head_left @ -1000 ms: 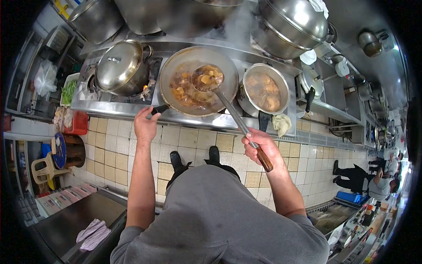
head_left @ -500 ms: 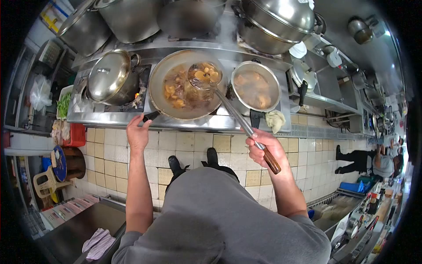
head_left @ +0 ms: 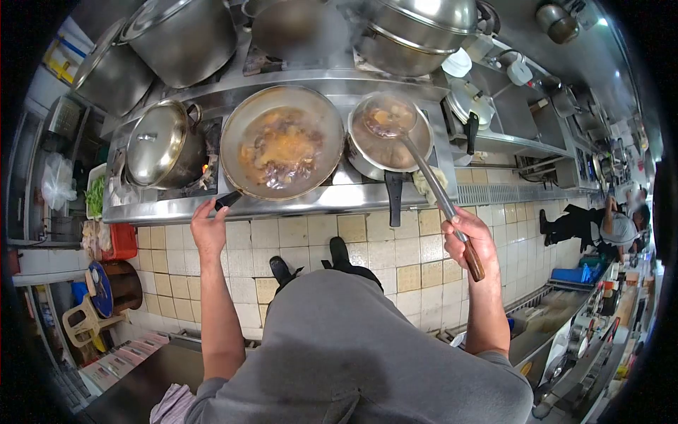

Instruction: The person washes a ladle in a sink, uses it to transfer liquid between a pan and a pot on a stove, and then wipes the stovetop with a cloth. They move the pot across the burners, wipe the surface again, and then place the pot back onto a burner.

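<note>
My right hand point(head_left: 470, 239) is wrapped round the wooden grip of a long steel ladle point(head_left: 432, 178). The bowl of the ladle, full of brown broth and pieces of food, is over the steaming saucepan point(head_left: 361, 161) on the right burner. A black handle point(head_left: 394, 201) sticks out from this saucepan toward me. At the stove's front edge, my left hand point(head_left: 208, 230) has its fingers closed on the short black handle of a wide pan point(head_left: 233, 120). Brown liquid with chunks of food point(head_left: 282, 148) bubbles in that pan.
A lidded pot point(head_left: 159, 145) stands on the left burner, with flame at its side. Large stockpots point(head_left: 187, 49) and a steamer point(head_left: 417, 53) line the back. A cloth point(head_left: 429, 185) lies by the saucepan. Another person point(head_left: 586, 226) is far right.
The ladle has moved right, from over the wide pan to over the saucepan, and my right hand has shifted right with it. My left hand stays at the pan handle.
</note>
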`<state>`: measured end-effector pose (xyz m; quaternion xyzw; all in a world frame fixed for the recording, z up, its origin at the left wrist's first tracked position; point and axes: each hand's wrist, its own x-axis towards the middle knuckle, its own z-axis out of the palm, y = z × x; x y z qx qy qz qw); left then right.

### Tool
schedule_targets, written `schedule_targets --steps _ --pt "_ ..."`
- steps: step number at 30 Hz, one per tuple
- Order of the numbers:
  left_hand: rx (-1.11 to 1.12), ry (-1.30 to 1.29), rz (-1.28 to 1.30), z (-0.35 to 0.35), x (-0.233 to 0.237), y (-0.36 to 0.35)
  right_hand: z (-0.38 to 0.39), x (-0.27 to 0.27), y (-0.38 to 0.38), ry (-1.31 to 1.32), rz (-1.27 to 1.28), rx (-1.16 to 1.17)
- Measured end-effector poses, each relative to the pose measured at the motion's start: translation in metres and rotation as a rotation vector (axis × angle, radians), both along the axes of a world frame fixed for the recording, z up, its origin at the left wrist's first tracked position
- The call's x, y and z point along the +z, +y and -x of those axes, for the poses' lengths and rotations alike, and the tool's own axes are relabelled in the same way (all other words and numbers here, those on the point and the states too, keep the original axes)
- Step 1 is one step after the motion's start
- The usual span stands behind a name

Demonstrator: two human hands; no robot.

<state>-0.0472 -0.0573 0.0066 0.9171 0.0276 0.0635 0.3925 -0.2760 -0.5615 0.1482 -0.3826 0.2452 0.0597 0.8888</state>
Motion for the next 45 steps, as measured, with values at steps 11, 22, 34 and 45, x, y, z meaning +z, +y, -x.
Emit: schedule_targets --steps 11,22,34,45 --pt "-0.316 -0.059 0.06 0.043 0.018 -0.112 0.005 -0.019 0.004 0.119 0.5 -0.129" --pt "-0.419 1.08 0.988 0.1 -0.043 -0.383 0.01 -0.031 0.009 0.127 0.797 -0.091" --pt "-0.644 1.056 0.833 0.051 -0.053 -0.339 0.028 -0.059 -0.027 0.159 1.195 0.02" --pt "-0.625 1.039 0.966 0.074 -0.061 -0.345 0.025 -0.052 -0.003 0.158 1.158 0.038"
